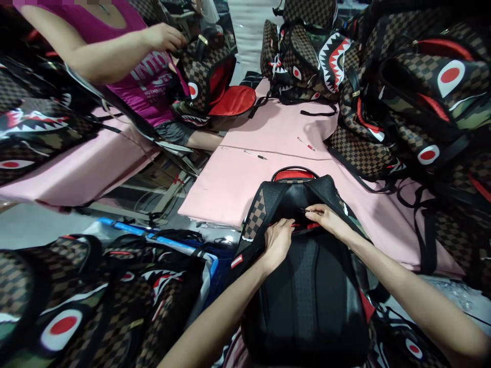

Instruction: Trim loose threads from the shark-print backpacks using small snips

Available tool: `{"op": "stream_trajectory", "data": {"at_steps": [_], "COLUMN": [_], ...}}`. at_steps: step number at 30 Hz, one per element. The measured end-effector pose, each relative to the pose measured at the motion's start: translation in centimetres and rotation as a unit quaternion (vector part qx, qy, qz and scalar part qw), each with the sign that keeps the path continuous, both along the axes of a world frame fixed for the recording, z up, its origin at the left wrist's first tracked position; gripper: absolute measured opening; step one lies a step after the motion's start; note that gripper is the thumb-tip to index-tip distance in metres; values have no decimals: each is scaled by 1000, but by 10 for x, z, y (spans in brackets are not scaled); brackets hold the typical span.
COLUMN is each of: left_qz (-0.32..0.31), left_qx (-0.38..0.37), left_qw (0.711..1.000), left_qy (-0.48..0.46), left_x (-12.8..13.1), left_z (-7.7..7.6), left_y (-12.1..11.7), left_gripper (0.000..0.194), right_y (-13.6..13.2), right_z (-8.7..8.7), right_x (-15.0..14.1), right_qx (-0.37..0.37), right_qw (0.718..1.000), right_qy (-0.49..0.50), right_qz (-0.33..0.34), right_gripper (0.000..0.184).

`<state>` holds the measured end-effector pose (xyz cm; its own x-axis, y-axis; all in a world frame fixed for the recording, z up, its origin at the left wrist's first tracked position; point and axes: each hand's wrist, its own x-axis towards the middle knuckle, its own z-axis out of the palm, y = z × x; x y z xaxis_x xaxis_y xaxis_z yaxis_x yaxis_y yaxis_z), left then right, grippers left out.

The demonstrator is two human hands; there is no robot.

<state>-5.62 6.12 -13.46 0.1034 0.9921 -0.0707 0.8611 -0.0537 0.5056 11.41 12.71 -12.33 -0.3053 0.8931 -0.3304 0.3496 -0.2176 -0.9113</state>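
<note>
A black-backed backpack (307, 301) overhangs the desk's (215, 189) near edge, seemingly so its red-lined opening (313, 225) faces the person. There the left hand (279, 239) curls its grip, hold unclear; the right hand (325, 216) pinches its grip together, apparently on the backpack's fabric. Beyond lies a red pen (306, 143); checkered bags (303, 64) crowd the right edge, perhaps kept aside.

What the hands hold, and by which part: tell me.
The backpack, at its red-lined opening near the top: the left hand is on the edge; the right hand pinches nearby, exact part unclear.
</note>
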Motion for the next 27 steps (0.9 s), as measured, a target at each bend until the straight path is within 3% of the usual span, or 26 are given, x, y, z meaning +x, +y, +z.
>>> {"op": "stream_trajectory", "data": {"at_steps": [3, 6, 16, 27], "left_qz": [-32, -40, -15, 76], "left_qx": [-104, -135, -83, -87], "left_qw": [994, 989, 992, 991], "left_qy": [33, 41, 92, 71], "left_x": [0, 0, 19, 18], "left_z": [11, 15, 9, -9], "left_y": [23, 39, 24, 28], "left_gripper": [24, 17, 23, 20], "right_y": [1, 2, -1, -2], "right_z": [-2, -2, 0, 5], "right_x": [-3, -3, 2, 9], "right_qx": [2, 10, 54, 99], "right_qw": [1000, 1000, 993, 960], "right_qy": [4, -6, -90, -244], "right_qz": [-2, 8, 46, 97], "right_gripper": [26, 21, 19, 9]}}
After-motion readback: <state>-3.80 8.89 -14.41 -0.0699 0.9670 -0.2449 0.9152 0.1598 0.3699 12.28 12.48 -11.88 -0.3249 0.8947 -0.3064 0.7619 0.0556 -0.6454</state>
